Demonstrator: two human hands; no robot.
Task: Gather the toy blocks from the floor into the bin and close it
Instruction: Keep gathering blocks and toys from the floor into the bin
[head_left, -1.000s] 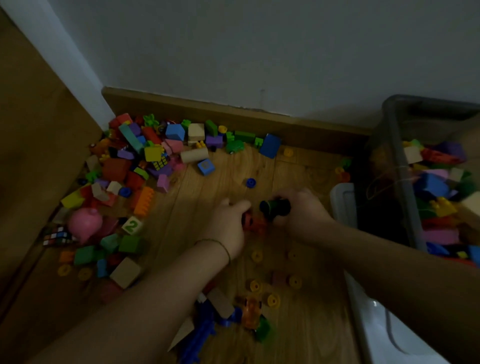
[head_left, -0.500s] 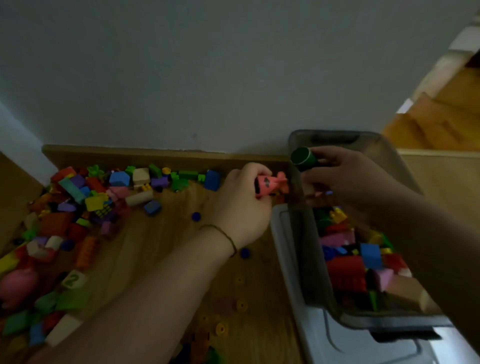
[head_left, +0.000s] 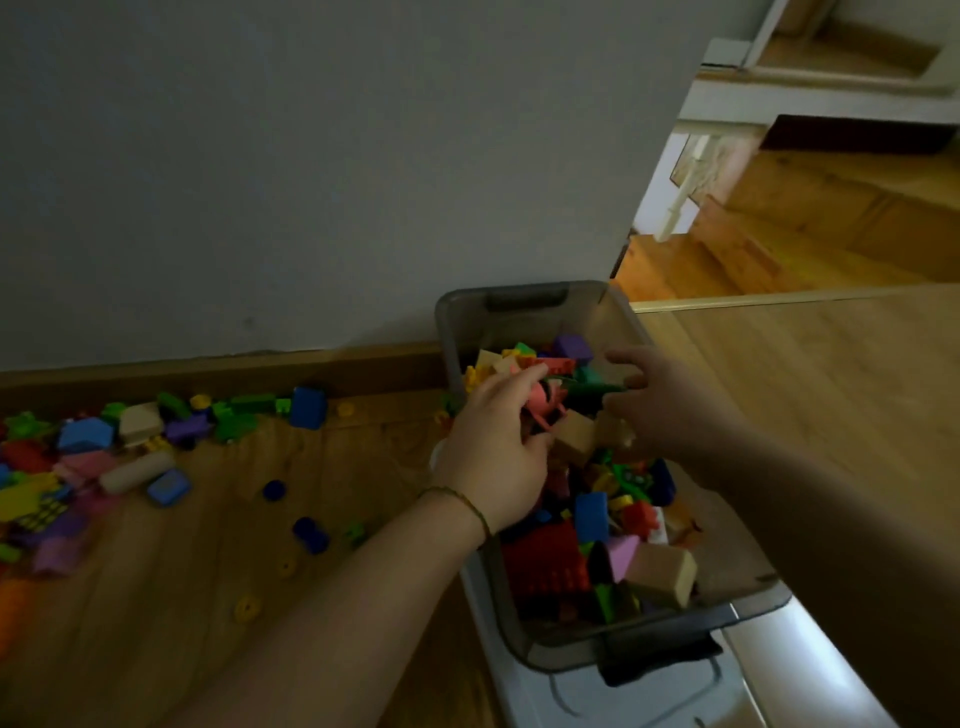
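Note:
A smoky grey bin stands against the wall, filled with several coloured blocks. My left hand is over the bin's left rim with a pink toy between its index finger and thumb. To its right, my right hand hovers over the bin with fingers spread and nothing in them. A dark green cylinder lies just off its fingertips among the blocks. A heap of blocks covers the floor at the left.
The bin rests on its white lid, which sticks out toward me. Small blue pieces and yellow rings are scattered on the wooden floor. A skirting board runs along the wall. A doorway opens at the upper right.
Both hands moved from the floor up and right to over the bin. The right hand let go of the green cylinder. The view swung right.

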